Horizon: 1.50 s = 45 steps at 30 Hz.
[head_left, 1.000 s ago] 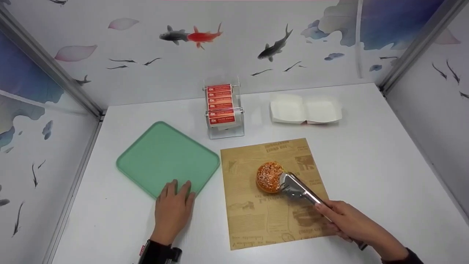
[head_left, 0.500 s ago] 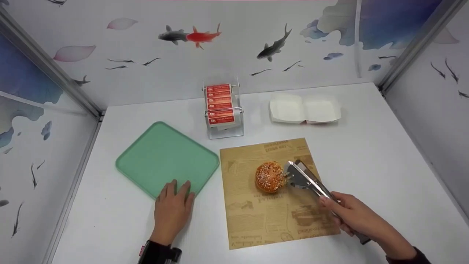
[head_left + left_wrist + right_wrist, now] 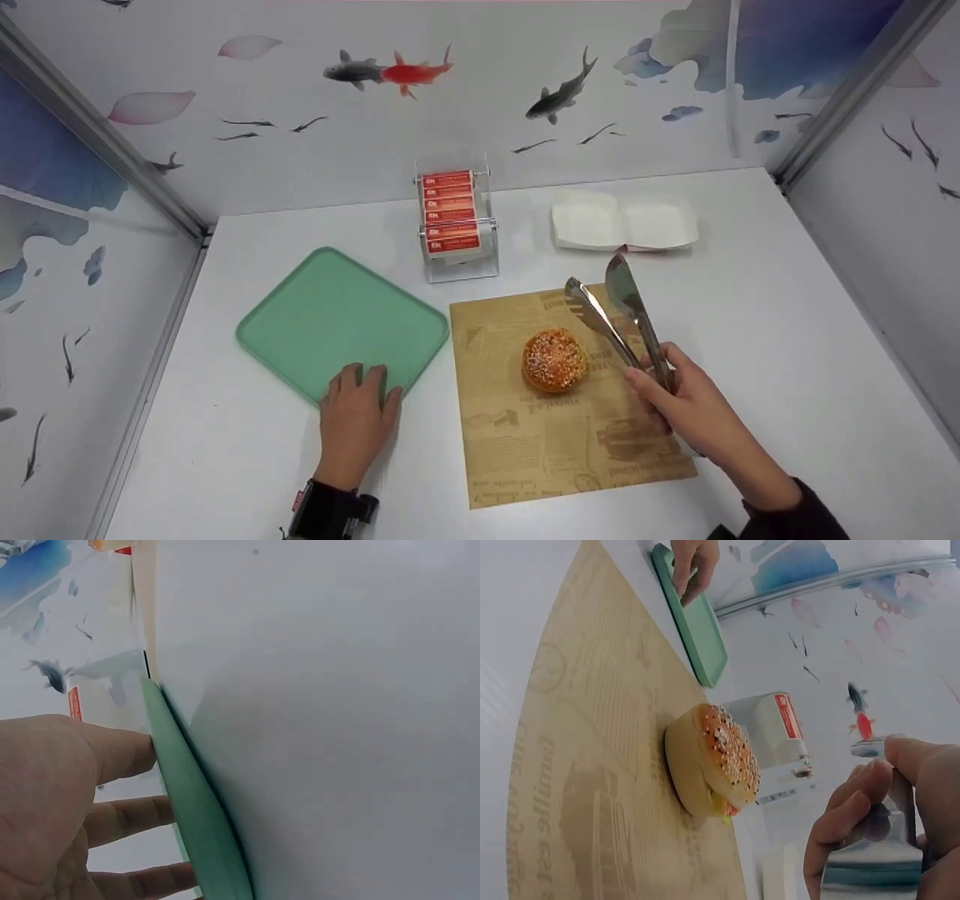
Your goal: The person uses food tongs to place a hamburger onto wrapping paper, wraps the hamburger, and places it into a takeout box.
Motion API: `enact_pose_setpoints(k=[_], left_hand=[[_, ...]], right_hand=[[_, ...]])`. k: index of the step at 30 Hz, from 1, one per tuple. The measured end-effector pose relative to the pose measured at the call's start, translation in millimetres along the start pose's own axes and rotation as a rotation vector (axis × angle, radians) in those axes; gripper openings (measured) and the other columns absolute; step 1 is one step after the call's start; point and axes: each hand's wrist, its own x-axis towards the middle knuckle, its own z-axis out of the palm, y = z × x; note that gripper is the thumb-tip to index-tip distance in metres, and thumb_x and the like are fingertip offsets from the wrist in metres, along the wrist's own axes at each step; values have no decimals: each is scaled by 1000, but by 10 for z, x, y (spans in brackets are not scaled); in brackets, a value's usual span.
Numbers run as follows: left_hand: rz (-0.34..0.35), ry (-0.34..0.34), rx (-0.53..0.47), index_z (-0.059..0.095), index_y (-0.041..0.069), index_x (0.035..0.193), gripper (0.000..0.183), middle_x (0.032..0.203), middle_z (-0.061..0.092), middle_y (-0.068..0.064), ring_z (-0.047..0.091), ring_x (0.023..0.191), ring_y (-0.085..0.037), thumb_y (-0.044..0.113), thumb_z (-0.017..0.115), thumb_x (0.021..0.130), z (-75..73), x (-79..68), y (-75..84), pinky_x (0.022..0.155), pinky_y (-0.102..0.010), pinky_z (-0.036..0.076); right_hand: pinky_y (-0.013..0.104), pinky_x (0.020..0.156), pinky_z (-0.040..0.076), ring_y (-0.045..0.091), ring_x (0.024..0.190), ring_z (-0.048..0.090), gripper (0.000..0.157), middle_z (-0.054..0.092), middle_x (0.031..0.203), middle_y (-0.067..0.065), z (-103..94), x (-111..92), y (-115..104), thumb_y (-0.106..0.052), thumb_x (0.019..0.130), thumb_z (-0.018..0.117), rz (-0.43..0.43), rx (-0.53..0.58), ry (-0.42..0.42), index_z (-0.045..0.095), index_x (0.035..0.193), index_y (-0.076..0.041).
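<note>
A seeded burger sits on a brown printed paper sheet; the right wrist view shows filling at its side. My right hand grips metal tongs above the paper's right side. The arms of the tongs are spread, with nothing between them and apart from the burger. My left hand rests on the near edge of a green tray. In the left wrist view, its fingers lie fairly straight against the tray's rim.
A clear stand with a roll of red labels is behind the paper. To its right lies an opened white carton. Printed walls border the white table at the back and sides.
The tongs have come away from the burger, lifted toward the back right, and spread apart. The burger stays on the paper. My left hand has hardly moved.
</note>
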Motion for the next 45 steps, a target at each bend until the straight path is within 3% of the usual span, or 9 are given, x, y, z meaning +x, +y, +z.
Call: enact_pose_setpoints(k=[5, 11, 16, 21, 25, 28, 35, 41, 45], left_hand=[[50, 57, -143, 76, 1, 120, 28, 111, 75, -18, 75, 96, -32, 15, 80, 96, -62, 27, 296, 76, -46, 62], [86, -83, -484, 76, 8, 122, 24, 101, 79, -3, 77, 86, -13, 21, 74, 102, -176, -25, 850, 67, -23, 60], [110, -171, -701, 75, 8, 129, 35, 102, 81, -1, 77, 88, -10, 32, 72, 105, -211, -104, 1234, 64, -20, 60], [86, -131, -896, 72, 5, 135, 40, 107, 83, -5, 80, 89, -11, 29, 75, 103, -200, -146, 1475, 60, -24, 63], [48, -53, -975, 73, 9, 135, 37, 106, 82, -3, 81, 89, -11, 24, 78, 101, -181, -190, 1538, 60, -27, 63], [12, -16, -1017, 74, 16, 133, 37, 106, 82, 1, 80, 90, -11, 22, 81, 97, -176, -222, 1540, 60, -30, 64], [-56, -14, -1145, 76, 19, 126, 29, 109, 75, 0, 76, 94, -17, 15, 80, 97, -181, -229, 1469, 68, -36, 66], [-33, -41, -1073, 77, 20, 125, 26, 108, 75, 4, 73, 102, -15, 17, 78, 99, -214, -190, 1343, 82, -33, 63], [21, -63, -1033, 77, 20, 124, 24, 108, 76, 4, 74, 101, -13, 19, 78, 100, -224, -143, 1247, 80, -32, 64]], right_hand=[[23, 50, 42, 9, 57, 49, 36, 56, 78, 4, 244, 55, -139, -24, 109, 65, -85, 13, 55, 44, 131, -5], [24, 58, 46, 11, 67, 54, 45, 57, 94, 9, 575, 62, -266, -17, 111, 60, -207, 18, 53, 39, 150, -9], [24, 70, 52, 11, 82, 57, 58, 56, 105, 7, 872, 45, -369, -17, 112, 58, -284, -7, 43, 31, 162, -10], [25, 84, 56, 10, 104, 62, 68, 64, 122, 8, 1144, 32, -393, -7, 110, 58, -469, -119, 65, 22, 167, -2], [22, 116, 44, 19, 143, 51, 74, 48, 161, 13, 1303, 3, -393, -4, 110, 55, -578, -195, 106, 16, 172, -10], [19, 127, 25, 21, 153, 40, 77, 38, 168, 14, 1391, -31, -385, -3, 109, 55, -644, -233, 130, 13, 173, -11], [23, 98, 50, 5, 116, 50, 81, 49, 137, 6, 1473, -75, -361, -3, 106, 60, -750, -277, 81, 15, 173, -8], [28, 92, 55, 6, 119, 54, 81, 48, 145, 0, 1424, -100, -328, -17, 107, 66, -702, -294, 4, 18, 173, -15], [38, 99, 58, 10, 129, 58, 81, 50, 151, -3, 1354, -126, -276, -17, 106, 68, -708, -362, -3, 22, 173, -18]])
